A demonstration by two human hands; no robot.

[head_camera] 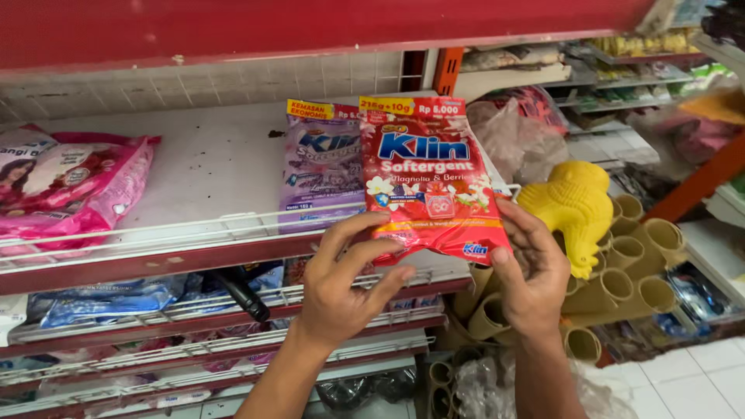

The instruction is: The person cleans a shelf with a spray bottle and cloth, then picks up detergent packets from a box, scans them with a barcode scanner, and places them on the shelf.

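Observation:
Both of my hands hold a red detergent pouch (428, 174) upright at the front of a white shelf (209, 167). My left hand (345, 283) pinches its lower left edge. Its lower right corner is gripped by my right hand (535, 271). Just behind the red pouch, a purple detergent pouch (320, 167) stands on the shelf, partly hidden by it.
Pink pouches (74, 182) lie at the shelf's left end. A white wire rail (171, 233) runs along the front edge. Lower shelves hold blue packets (109, 299). To the right stand a yellow plastic figure (574, 206), several tan tubes (628, 271) and further cluttered shelves (621, 70).

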